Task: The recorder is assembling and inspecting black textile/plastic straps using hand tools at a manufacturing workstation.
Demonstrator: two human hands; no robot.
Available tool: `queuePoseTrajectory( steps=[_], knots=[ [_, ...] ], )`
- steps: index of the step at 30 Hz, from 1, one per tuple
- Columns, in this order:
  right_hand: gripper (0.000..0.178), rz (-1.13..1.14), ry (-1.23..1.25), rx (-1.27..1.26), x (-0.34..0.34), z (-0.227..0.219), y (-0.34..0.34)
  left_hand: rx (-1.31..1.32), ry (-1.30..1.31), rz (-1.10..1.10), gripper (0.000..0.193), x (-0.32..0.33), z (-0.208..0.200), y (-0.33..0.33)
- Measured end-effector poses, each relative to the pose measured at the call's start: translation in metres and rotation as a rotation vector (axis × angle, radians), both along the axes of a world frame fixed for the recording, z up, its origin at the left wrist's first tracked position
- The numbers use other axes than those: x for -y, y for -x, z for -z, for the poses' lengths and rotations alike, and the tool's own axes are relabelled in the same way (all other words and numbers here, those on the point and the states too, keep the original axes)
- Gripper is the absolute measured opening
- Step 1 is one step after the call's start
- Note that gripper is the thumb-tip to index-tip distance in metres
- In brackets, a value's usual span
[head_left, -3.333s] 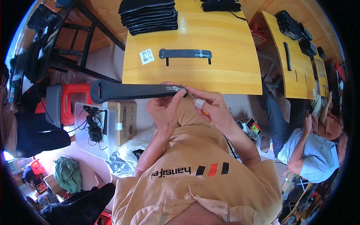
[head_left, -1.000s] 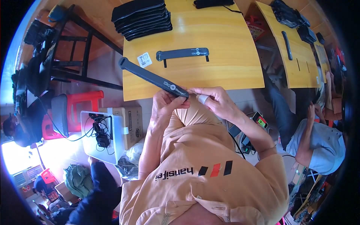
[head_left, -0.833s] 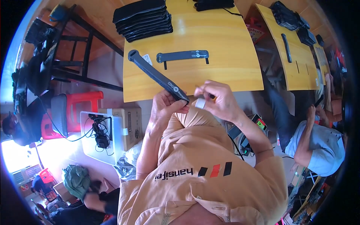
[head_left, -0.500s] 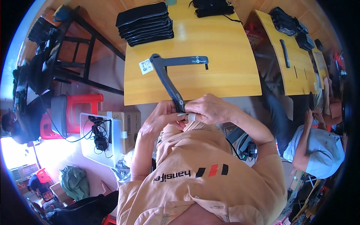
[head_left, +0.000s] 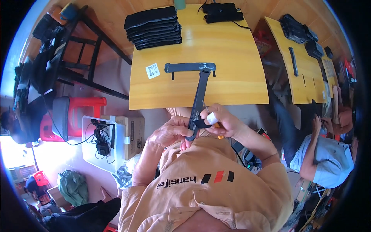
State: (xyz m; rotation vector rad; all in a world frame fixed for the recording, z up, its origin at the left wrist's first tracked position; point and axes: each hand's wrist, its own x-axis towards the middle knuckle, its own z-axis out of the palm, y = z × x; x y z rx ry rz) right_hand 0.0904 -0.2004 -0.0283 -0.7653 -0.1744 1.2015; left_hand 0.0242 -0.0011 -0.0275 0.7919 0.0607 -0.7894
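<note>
Now both hands, left hand (head_left: 170,132) and right hand (head_left: 223,123), grip the near end of a long black strap (head_left: 198,102) pointing away over the wooden table (head_left: 232,50), white square label (head_left: 153,70) lying left, cardboard box (head_left: 133,133) below.

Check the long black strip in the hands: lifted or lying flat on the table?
Lifted at the near end: both hands hold the long black strip; its far end reaches over the table.

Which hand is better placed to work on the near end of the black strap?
Probably the right hand: it pinches a thin tool at that end, while the left hand grips the black strap.
</note>
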Motion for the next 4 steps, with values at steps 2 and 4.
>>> queuePoseTrajectory(
  steps=[2, 4],
  knots=[
    [0.016, -0.015, 0.04, 0.219, -0.002, 0.001, 0.001, 0.027, -0.064, 0.034, 0.02, 0.0, -0.001, 0.001],
    [0.018, 0.03, 0.119, 0.437, -0.011, -0.014, 0.001, -0.042, -0.244, -0.158, 0.029, 0.012, -0.007, 0.0]
  ],
)
